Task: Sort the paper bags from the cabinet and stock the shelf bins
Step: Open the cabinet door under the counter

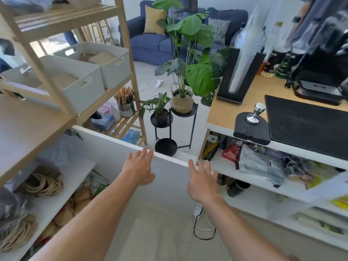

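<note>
The left hand (140, 167) was held out flat, its fingers straight and a little spread; its fingertips lay at the top edge of the swung-out white cabinet door (113, 147) and looked to be touching it; the right hand (202, 180) was held out the same way, fingers straight and spread, its tips by the end corner of that same top edge; I cannot tell if they touched it. Inside the cabinet, left of the arms, brown paper bags (81, 203) lay in a pile near the front edge of the low board; bundles of twisted paper handles (43, 183) lay on the board above them. Over the cabinet stood a wooden shelf (123, 25); two white bins (75, 85) sat side by side on one of its boards; the far bin (114, 72) had brown paper things in it. To the right was a counter (226, 110); a black mat (305, 125) and a shiny tamper (255, 114) sat near its front edge. Past the door, a big leafy plant (195, 76) stood on a black stand on the floor.
</note>
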